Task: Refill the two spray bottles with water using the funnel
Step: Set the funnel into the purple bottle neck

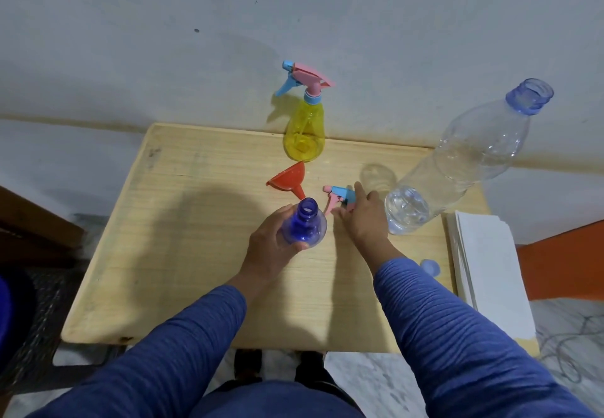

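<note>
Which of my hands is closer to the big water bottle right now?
Right. The right hand rests on the detached spray head just beside the big water bottle. The left hand grips the blue spray bottle, farther to the left.

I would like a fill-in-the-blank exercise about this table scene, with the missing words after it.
1. The left hand grips the dark blue plastic spray bottle, whose neck is ____.
2. The right hand rests on the pink and blue ____.
3. The orange plastic funnel lies on its ____ on the wooden table.
4. The yellow plastic spray bottle stands ____.

Missing words: open; trigger head; side; upright
</note>
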Available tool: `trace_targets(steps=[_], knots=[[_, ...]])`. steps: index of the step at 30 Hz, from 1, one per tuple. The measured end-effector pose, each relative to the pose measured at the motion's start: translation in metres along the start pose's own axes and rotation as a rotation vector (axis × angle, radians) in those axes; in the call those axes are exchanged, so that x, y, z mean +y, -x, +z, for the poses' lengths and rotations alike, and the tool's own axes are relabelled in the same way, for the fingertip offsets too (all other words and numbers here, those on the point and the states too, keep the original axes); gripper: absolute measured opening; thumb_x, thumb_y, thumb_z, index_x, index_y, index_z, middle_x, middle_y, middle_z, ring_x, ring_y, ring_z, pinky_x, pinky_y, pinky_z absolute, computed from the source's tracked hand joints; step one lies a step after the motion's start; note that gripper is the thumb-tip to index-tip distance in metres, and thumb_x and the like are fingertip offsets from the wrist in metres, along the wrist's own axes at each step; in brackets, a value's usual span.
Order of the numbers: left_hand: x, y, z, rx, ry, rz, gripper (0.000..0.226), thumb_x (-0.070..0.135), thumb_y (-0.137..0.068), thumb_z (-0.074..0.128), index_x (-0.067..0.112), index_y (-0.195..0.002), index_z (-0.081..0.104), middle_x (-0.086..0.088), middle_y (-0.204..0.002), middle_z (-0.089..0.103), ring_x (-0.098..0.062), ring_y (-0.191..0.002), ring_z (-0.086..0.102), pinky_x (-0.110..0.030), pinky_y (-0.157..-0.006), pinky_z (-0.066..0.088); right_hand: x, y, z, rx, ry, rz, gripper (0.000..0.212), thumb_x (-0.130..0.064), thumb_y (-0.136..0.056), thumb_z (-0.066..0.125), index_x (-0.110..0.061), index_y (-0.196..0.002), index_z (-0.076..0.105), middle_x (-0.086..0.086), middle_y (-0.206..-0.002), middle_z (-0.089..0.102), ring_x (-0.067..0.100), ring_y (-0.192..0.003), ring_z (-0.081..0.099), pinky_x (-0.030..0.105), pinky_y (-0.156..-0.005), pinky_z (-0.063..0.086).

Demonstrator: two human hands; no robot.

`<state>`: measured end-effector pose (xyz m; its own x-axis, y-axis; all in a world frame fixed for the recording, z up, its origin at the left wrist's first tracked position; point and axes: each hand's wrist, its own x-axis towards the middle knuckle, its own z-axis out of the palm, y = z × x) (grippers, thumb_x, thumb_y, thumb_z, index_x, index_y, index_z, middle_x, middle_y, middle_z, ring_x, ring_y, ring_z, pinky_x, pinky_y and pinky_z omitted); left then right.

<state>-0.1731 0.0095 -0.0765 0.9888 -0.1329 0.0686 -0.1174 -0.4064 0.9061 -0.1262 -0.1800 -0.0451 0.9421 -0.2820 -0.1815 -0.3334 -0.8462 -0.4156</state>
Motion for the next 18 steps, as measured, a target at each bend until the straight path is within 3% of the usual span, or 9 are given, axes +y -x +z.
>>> trace_targets(steps=[3, 6, 11, 14, 16, 18], knots=[[-0.002, 0.0, 0.0, -0.002, 0.008, -0.001, 0.07, 0.019, -0.067, 0.081, 0.018, -0.13, 0.051, 0.006, -0.129, 0.056, -0.008, -0.115, 0.053, -0.022, -0.094, 0.048, -0.013, -0.006, -0.006, 0.075, -0.119, -0.181, 0.058, -0.029, -0.089, 0.06, -0.02, -0.141, 0.037, 0.014, -0.123, 0.045, 0.027, -0.107, 0.051, 0.032, -0.088, 0.041], [0.0, 0.002, 0.0, 0.022, 0.039, -0.016, 0.068, 0.025, -0.065, 0.078, 0.018, -0.128, 0.053, 0.007, -0.127, 0.057, -0.009, -0.113, 0.055, -0.021, -0.093, 0.048, -0.033, -0.017, -0.012, -0.083, -0.3, -0.313, 0.061, -0.023, -0.085, 0.068, -0.026, -0.14, 0.041, 0.011, -0.12, 0.046, 0.02, -0.097, 0.057, 0.021, -0.085, 0.041], [0.006, 0.002, -0.001, 0.002, 0.085, -0.026, 0.064, 0.018, -0.069, 0.079, 0.028, -0.126, 0.052, 0.011, -0.123, 0.059, -0.008, -0.109, 0.057, -0.018, -0.089, 0.048, -0.062, -0.034, -0.009, -0.247, -0.357, -0.416, 0.06, -0.02, -0.08, 0.072, -0.027, -0.135, 0.048, 0.012, -0.129, 0.051, 0.025, -0.112, 0.055, 0.03, -0.096, 0.045], [0.009, 0.003, -0.001, 0.009, 0.102, -0.026, 0.063, 0.033, -0.069, 0.076, 0.036, -0.125, 0.049, 0.017, -0.122, 0.057, -0.003, -0.109, 0.056, -0.013, -0.088, 0.046, -0.069, -0.042, -0.001, -0.281, -0.415, -0.413, 0.052, -0.016, -0.08, 0.072, -0.024, -0.129, 0.056, 0.008, -0.127, 0.057, 0.021, -0.117, 0.052, 0.033, -0.103, 0.042], [0.009, 0.003, -0.001, 0.015, 0.092, -0.029, 0.065, 0.038, -0.068, 0.076, 0.035, -0.126, 0.047, 0.022, -0.123, 0.054, 0.0, -0.11, 0.055, -0.014, -0.089, 0.046, -0.07, -0.044, 0.004, -0.296, -0.488, -0.373, 0.046, -0.013, -0.081, 0.071, -0.022, -0.125, 0.06, 0.003, -0.123, 0.061, 0.014, -0.112, 0.054, 0.023, -0.102, 0.04], [0.007, 0.002, -0.001, 0.013, 0.084, -0.028, 0.067, 0.035, -0.069, 0.078, 0.033, -0.128, 0.047, 0.022, -0.125, 0.053, 0.0, -0.113, 0.054, -0.016, -0.091, 0.046, -0.071, -0.045, 0.006, -0.301, -0.557, -0.321, 0.042, -0.011, -0.082, 0.069, -0.021, -0.122, 0.062, -0.001, -0.115, 0.065, 0.007, -0.103, 0.054, 0.009, -0.092, 0.037]])
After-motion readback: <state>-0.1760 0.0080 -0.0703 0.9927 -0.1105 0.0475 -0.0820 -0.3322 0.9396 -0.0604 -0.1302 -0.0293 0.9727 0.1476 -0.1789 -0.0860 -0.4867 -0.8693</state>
